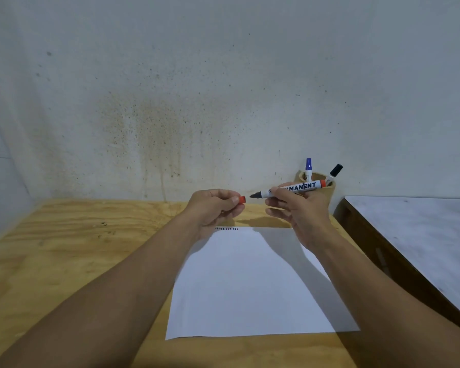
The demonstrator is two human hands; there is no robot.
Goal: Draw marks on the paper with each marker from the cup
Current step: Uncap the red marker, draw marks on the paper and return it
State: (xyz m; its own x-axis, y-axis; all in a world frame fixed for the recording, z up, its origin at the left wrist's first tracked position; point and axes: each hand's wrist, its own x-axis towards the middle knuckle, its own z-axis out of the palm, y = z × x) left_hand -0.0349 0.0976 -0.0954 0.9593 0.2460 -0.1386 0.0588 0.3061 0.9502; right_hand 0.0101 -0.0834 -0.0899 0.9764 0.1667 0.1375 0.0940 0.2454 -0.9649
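Markers first, and we count three: one red-ended marker [290, 189] up in the air, uncapped, its dark tip pointing left, plus a blue-capped marker [308, 168] and a black-capped marker [334, 173] standing in the cup [329, 191] at the back of the table, against the wall. One cup, then, and one sheet of paper [252, 282] lying flat on the wooden table [77, 248], below both hands.

We see the right hand [298, 211] pinching the barrel of the open marker between thumb and fingers, held level above the far edge of the sheet. The left hand [213, 205] is curled tight around the red cap [242, 200], only the cap's end poking out past the fingers. Cap and tip sit just apart, facing each other.

Now the hard parts: the printing on the barrel is partly covered by fingers, so we read only "MANENT". The cup is largely behind the right hand. A short row of small dark marks [226, 228] runs along the paper's top edge, too small to make out. A second pale surface [422, 235] at right is cut off by the frame.
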